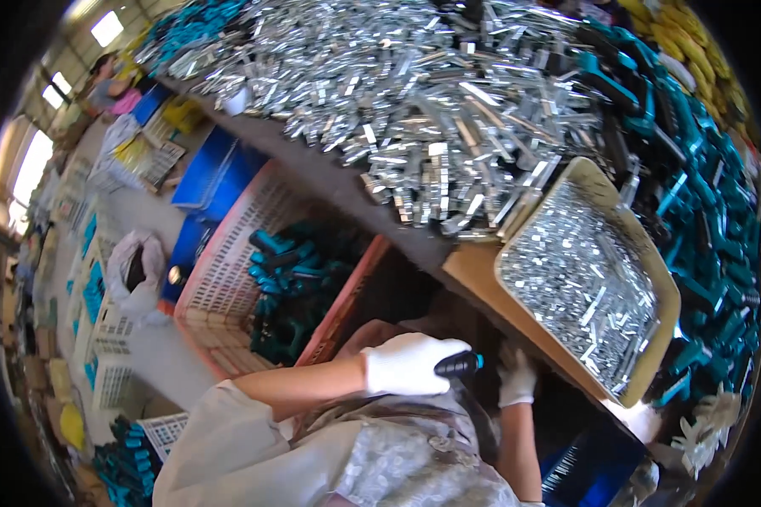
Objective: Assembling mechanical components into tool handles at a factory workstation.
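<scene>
My left hand, in a white glove, is closed around a black handle with a teal end, held in front of my apron. To its right, my right hand, also gloved in white, sits in the shadow below the table edge. Its fingers are blurred and dim, so what they do is unclear. Just left of my left hand, a pink slatted crate holds teal-and-black plastic handles. Ahead on the table, a cream tray is full of small shiny metal pieces.
A large heap of silver metal strips covers the table. Teal and black handles are piled at the right. Blue bins stand beyond the crate, and another blue bin is at lower right. Another person is far left.
</scene>
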A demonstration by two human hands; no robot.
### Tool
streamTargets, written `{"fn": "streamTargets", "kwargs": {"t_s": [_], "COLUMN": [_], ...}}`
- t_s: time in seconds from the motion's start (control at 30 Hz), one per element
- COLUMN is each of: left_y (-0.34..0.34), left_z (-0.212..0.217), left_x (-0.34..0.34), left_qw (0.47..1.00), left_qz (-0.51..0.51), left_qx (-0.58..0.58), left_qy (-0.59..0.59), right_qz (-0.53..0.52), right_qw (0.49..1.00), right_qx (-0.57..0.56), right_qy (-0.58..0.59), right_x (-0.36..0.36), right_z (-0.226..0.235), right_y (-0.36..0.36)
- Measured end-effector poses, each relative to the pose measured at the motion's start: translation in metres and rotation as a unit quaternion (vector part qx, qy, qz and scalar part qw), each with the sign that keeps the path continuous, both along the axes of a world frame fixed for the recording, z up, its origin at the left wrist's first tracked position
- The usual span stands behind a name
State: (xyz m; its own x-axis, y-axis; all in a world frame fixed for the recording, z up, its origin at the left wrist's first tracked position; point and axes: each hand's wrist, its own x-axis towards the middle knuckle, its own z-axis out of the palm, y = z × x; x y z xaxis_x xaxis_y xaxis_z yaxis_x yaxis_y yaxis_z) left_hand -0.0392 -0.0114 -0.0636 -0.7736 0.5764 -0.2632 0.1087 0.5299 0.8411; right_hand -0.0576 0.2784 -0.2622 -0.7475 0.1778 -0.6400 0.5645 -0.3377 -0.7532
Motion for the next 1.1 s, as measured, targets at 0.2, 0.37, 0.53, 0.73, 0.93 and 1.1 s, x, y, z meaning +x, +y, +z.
{"fn": "streamTargets", "kwargs": {"t_s": [0.2, 0.37, 0.53, 0.73, 0.93, 1.1], "left_y": [-0.041, -0.139, -0.264, -0.297, -0.301, -0.267], "left_z": [0.026, 0.047, 0.113, 0.069, -0.101, -0.269], "left_x": [0.054, 0.046, 0.092, 0.117, 0.143, 0.204], "left_qw": [0.983, 0.980, 0.914, 0.846, 0.728, 0.880], "left_qz": [0.042, 0.172, 0.384, 0.481, 0.449, 0.126], "left_qx": [0.074, 0.007, -0.054, -0.227, -0.517, -0.407], "left_qy": [0.162, 0.098, 0.116, 0.043, -0.042, -0.208], "right_qz": [0.092, 0.194, 0.351, 0.293, 0.241, 0.234], "right_qw": [0.994, 0.977, 0.921, 0.953, 0.967, 0.969], "right_qx": [-0.051, -0.087, 0.034, 0.033, 0.046, 0.042], "right_qy": [0.019, -0.009, 0.167, 0.069, 0.066, 0.071], "right_x": [-0.011, -0.008, 0.007, 0.029, 0.054, 0.057], "right_z": [0.017, 0.058, 0.112, 0.079, 0.072, 0.077], "right_y": [-0.037, -0.086, -0.140, -0.097, -0.074, -0.080]}}
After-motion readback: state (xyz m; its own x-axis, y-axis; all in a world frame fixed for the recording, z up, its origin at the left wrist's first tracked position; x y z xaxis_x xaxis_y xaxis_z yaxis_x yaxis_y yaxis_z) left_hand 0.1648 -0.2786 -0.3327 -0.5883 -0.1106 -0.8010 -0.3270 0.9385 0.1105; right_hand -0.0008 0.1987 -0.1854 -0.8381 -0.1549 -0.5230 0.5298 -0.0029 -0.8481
